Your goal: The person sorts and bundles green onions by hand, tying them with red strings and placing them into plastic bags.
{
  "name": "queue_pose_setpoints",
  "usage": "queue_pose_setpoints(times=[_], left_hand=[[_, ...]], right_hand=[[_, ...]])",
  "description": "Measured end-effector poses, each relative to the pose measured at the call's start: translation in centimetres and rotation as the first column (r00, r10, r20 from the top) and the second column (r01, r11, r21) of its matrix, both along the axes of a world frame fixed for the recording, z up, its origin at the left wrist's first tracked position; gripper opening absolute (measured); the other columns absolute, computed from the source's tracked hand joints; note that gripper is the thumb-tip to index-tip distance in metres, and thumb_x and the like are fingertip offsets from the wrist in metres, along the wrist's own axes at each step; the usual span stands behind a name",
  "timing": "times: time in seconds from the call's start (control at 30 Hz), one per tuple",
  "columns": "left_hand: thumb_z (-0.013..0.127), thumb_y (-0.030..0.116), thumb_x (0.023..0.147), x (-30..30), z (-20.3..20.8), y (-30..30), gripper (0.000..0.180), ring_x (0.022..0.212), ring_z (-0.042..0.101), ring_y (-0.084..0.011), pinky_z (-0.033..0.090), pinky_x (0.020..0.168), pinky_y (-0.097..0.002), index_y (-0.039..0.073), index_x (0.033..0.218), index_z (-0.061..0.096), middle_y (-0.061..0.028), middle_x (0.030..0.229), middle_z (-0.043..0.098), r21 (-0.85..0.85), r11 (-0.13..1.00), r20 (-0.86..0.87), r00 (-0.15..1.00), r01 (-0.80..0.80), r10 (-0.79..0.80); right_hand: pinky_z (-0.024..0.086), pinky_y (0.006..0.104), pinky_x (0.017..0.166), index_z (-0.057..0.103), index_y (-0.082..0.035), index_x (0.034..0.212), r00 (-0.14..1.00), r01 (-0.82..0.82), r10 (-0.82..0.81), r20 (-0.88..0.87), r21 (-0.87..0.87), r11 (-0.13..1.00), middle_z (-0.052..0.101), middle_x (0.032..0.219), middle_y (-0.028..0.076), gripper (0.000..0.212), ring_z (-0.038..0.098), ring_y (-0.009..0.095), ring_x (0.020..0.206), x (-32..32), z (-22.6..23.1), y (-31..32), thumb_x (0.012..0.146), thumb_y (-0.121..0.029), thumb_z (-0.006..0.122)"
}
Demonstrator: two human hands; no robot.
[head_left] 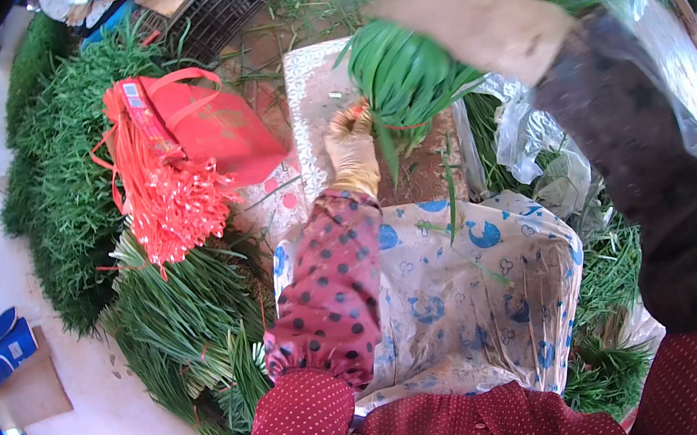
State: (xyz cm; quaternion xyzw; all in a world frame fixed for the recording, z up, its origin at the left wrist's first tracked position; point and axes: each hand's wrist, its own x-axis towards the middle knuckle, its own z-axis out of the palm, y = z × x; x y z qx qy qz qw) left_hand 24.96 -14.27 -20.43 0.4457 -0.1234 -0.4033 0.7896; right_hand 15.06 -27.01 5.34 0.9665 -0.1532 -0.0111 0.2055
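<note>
Arching in glossy ribbons, green leaves [399, 70] bunch between the hands [350, 140] [480, 11].

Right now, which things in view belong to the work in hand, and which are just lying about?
Likely in the work:
- left hand
- right hand, blurred
- green bundle
- red ties

Apparently just lying about:
- blue package
- dark crate
- crumpled clear plastic

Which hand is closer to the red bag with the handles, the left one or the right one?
Left. The left hand is just right of the red bag; the right hand is farther right, beside the green bundle.
</note>
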Motion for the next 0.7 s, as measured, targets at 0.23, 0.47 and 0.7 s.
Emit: queue_pose_setpoints(times=[0.23, 0.47, 0.7], left_hand=[[0.066, -0.008, 0.081, 1.8, 6.9, -4.1, 0.018, 0.111, 0.057, -0.0247, 0.04, 0.1, -0.0375, 0.007, 0.091, 0.063, -0.0107, 0.113, 0.064, -0.111, 0.994, 0.911, 0.4, 0.001, 0.102], [0.074, 0.012, 0.078, 1.7, -3.5, -3.7, 0.012, 0.132, 0.046, -0.0273, 0.02, 0.109, -0.0569, 0.018, 0.085, 0.066, 0.0012, 0.115, 0.066, 0.293, 0.929, 0.947, 0.206, -0.228, -0.248], [0.078, 0.014, 0.073, 1.8, -2.7, -4.2, 0.011, 0.13, 0.042, -0.0358, 0.028, 0.112, -0.044, 0.01, 0.082, 0.074, -0.0073, 0.126, 0.059, 0.236, 0.961, 0.941, 0.279, -0.143, -0.19]], right_hand=[[0.049, 0.042, 0.091, 0.054, -0.015, 0.129, 0.934, 0.285, -0.296, 0.202, 0.085, 0.955, 0.065, 0.113, 0.01, 0.06, 0.06, 0.031, 0.109, -13.5, -4.6, -7.3, 0.073, -0.013, 0.075], [0.051, 0.0456, 0.075, 0.069, -0.005, 0.082, 0.871, 0.436, -0.423, -0.25, 0.791, 0.429, 0.067, 0.079, 0.016, 0.019, 0.065, 0.036, 0.081, -11.9, -12.5, 1.8, 0.075, -0.02, 0.062], [0.049, 0.0478, 0.077, 0.062, -0.007, 0.103, 0.611, 0.223, -0.765, 0.205, 0.882, 0.414, 0.064, 0.091, 0.017, 0.019, 0.062, 0.038, 0.09, -2.3, -17.8, 5.2, 0.086, -0.015, 0.057]])
